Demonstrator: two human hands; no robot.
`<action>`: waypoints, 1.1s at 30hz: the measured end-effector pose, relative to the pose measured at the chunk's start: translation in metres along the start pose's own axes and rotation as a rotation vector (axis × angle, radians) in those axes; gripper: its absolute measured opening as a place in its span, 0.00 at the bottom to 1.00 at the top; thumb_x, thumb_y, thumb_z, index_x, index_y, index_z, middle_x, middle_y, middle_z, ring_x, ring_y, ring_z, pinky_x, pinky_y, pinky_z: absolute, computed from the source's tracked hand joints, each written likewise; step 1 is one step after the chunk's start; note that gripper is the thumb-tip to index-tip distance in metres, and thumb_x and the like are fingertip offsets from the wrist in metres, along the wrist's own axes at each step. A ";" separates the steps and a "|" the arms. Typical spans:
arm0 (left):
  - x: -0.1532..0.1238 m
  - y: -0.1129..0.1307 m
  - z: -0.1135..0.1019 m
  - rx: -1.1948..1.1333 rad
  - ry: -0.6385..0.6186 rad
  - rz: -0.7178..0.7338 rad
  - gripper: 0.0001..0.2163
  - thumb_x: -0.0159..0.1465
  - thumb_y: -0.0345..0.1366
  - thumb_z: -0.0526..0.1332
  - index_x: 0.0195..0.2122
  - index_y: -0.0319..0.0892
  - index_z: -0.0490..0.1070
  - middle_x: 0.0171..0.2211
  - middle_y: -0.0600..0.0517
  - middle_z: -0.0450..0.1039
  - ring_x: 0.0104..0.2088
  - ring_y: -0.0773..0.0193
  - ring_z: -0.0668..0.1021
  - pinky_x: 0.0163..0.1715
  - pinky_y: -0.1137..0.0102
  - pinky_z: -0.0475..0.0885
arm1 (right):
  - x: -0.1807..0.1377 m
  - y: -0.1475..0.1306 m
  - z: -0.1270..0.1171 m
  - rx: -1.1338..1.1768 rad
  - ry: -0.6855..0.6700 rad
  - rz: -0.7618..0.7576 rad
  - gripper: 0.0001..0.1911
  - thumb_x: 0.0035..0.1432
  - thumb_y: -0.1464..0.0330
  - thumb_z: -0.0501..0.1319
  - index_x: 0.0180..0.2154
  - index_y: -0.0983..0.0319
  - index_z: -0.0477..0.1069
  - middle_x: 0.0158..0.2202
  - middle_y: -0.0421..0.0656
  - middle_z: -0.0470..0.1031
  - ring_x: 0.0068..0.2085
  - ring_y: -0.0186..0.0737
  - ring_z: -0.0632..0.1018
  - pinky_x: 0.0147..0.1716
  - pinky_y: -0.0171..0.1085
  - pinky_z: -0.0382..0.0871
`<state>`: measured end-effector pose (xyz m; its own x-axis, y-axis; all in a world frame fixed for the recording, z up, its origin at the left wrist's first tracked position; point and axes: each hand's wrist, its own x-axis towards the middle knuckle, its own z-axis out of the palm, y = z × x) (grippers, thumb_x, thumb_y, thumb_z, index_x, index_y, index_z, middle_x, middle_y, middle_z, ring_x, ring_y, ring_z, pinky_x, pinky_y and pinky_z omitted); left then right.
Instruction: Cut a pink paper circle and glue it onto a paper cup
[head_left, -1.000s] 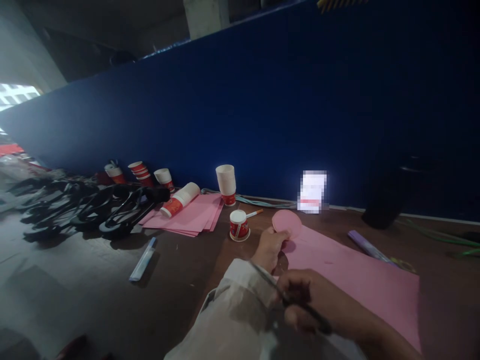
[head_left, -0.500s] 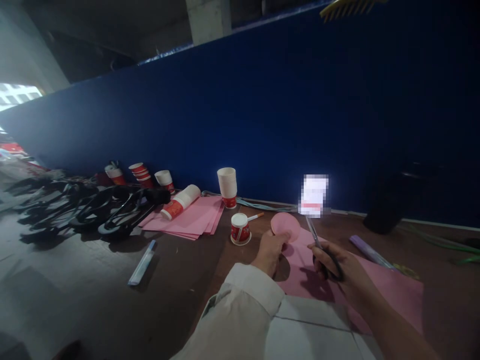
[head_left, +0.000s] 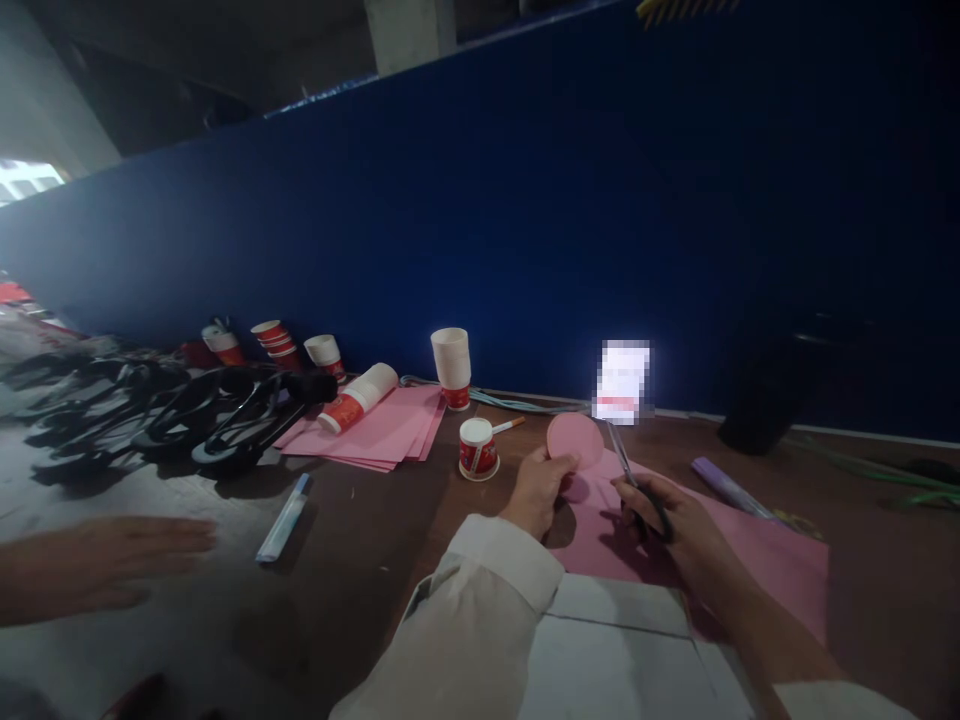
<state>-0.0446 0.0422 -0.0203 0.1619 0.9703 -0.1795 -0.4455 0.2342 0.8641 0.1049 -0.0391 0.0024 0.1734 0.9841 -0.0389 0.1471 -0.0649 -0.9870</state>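
Between thumb and fingers, my left hand (head_left: pixel 538 490) pinches a round pink paper disc (head_left: pixel 576 442) by its lower edge. The disc is tilted up above a pink sheet (head_left: pixel 780 560) on the table, which has a round hole near my left hand. In my right hand (head_left: pixel 667 515) is a pair of scissors (head_left: pixel 622 450), fingers in the dark handles and blades pointing up and away. The blades are to the right of the disc, apart from it. A white sheet with dark lines (head_left: pixel 615 640) lies nearest my body.
Left of my hands stand a red paper cup (head_left: pixel 478 455) upside down, a cigarette (head_left: pixel 510 425) and stacked cups (head_left: pixel 451 365). Pink sheets (head_left: pixel 367 430) hold a lying cup stack (head_left: pixel 360 397). Another person's hand (head_left: pixel 112 565) is at far left, near black headsets (head_left: pixel 240 420). A lit, blurred screen (head_left: pixel 622 382) leans behind.
Another person's hand has come in from the left edge. My left hand still holds the disc, now turned slightly, and the scissors stay in my right hand. The view has shifted slightly.
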 end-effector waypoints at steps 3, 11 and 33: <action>0.000 0.000 0.000 -0.011 0.005 -0.003 0.21 0.38 0.43 0.78 0.30 0.40 0.73 0.23 0.55 0.68 0.23 0.71 0.66 0.27 0.72 0.60 | -0.001 -0.002 0.001 0.028 0.004 0.005 0.21 0.55 0.49 0.68 0.37 0.60 0.75 0.22 0.38 0.73 0.22 0.34 0.69 0.20 0.33 0.62; -0.002 0.001 0.001 -0.040 0.038 -0.005 0.24 0.36 0.45 0.79 0.31 0.39 0.75 0.25 0.54 0.70 0.24 0.71 0.67 0.27 0.72 0.61 | -0.002 0.001 0.003 0.031 0.043 0.020 0.24 0.53 0.49 0.68 0.43 0.60 0.77 0.25 0.40 0.75 0.22 0.33 0.68 0.20 0.34 0.61; -0.009 -0.001 0.003 0.012 -0.218 -0.112 0.24 0.40 0.41 0.78 0.38 0.36 0.77 0.27 0.49 0.76 0.25 0.63 0.74 0.30 0.68 0.69 | 0.004 -0.003 -0.003 0.536 0.076 0.199 0.26 0.47 0.58 0.76 0.48 0.50 0.74 0.33 0.37 0.78 0.28 0.34 0.75 0.26 0.34 0.74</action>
<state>-0.0429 0.0328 -0.0182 0.3967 0.9022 -0.1696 -0.4035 0.3373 0.8506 0.1081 -0.0357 0.0053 0.2200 0.9454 -0.2406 -0.4061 -0.1355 -0.9037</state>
